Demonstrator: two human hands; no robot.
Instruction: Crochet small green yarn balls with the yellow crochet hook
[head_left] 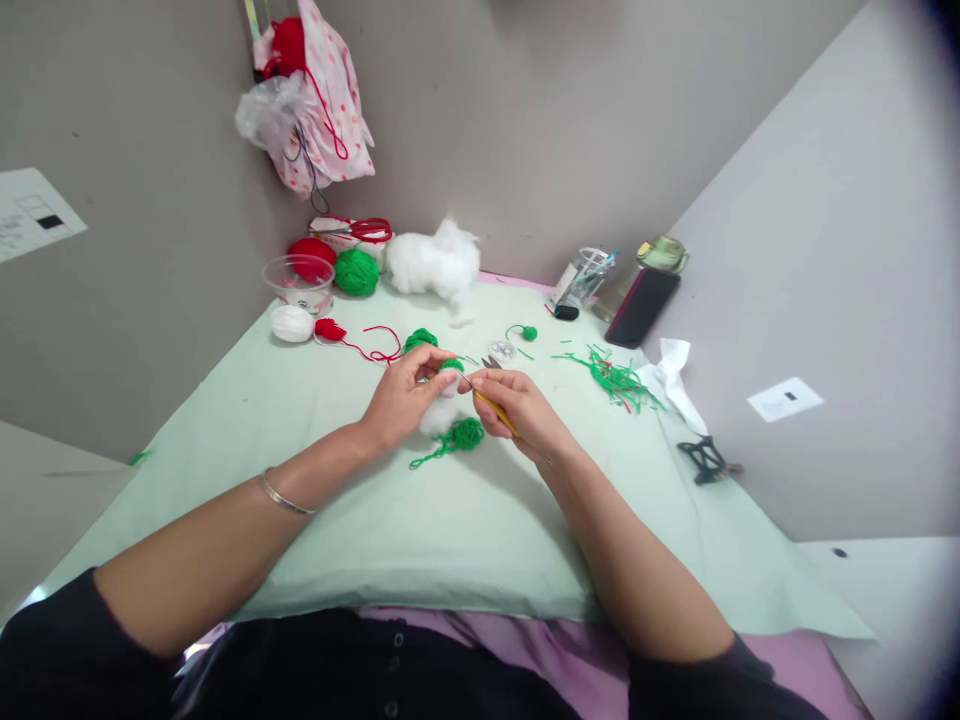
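1. Near the middle of the pale green tablecloth [360, 540], the person's left hand [405, 395] pinches a small green yarn piece [451, 366] between thumb and fingertips.
2. From where I stand, the right hand [521, 408] has its fingers closed around a yellow-handled tool [496, 412], its thin shaft pointing towards that piece; whether the tip touches it I can't tell.
3. White fluff [439, 416] sits just under the hands, with a loose green yarn bundle [466, 433] beside it, nearer the person.
4. Dark pointed tips [491, 363] show just beyond the right hand, near a clear round disc [502, 351] and a tiny green ball [529, 333].
5. Over to the right, green clippings [619, 380] lie scattered near a leaning phone [643, 307].
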